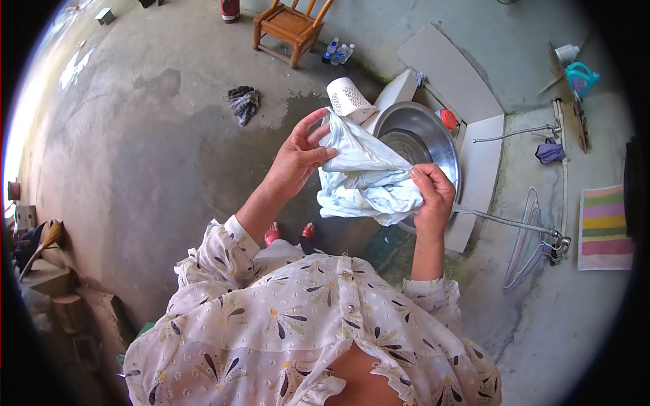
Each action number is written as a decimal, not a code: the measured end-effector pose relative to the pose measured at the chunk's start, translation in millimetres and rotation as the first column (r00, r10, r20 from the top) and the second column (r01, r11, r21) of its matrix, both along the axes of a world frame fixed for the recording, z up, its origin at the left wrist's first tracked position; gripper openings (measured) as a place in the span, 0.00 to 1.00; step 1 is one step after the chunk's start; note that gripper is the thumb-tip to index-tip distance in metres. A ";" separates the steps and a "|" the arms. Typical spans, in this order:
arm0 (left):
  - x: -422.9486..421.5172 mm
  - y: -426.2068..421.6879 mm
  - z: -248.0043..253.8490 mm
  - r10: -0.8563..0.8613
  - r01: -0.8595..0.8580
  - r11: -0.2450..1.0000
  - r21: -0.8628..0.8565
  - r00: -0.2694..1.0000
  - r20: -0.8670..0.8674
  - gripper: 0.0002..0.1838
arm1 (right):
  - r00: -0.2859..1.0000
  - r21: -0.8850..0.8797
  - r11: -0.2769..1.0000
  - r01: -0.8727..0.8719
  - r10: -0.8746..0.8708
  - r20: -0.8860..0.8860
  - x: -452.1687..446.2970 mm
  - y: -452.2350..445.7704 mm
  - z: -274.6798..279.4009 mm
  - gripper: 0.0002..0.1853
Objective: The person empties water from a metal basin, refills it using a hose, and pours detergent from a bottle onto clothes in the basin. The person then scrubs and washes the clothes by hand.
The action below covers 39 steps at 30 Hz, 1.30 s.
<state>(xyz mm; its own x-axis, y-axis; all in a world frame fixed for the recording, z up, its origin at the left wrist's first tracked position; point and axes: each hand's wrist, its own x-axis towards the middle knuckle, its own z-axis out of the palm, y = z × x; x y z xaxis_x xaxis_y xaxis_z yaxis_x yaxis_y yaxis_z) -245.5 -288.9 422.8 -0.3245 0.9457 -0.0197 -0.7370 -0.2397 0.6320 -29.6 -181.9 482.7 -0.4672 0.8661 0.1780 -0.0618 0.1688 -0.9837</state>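
Note:
A pale blue-white cloth, crumpled and looking damp, hangs between my two hands in front of my body; whether it is a garment I cannot tell. My left hand pinches its upper left edge, with some fingers spread behind it. At the other side, my right hand is closed on a gathered corner. Just beyond the cloth stands a wide metal basin, partly covered by it, with what looks like water inside.
A white perforated basket lies tipped beside the basin. A red-lidded container stands behind it. Taps and hangers are on the right wall. A dark rag lies on the wet floor, near a wooden chair and bottles.

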 end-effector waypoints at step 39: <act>-29.9 -13.3 33.4 -0.338 0.244 0.938 -0.245 0.794 -0.505 0.23 | 0.987 -0.228 0.960 -0.159 0.163 -0.003 -25.2 15.9 13.9 0.02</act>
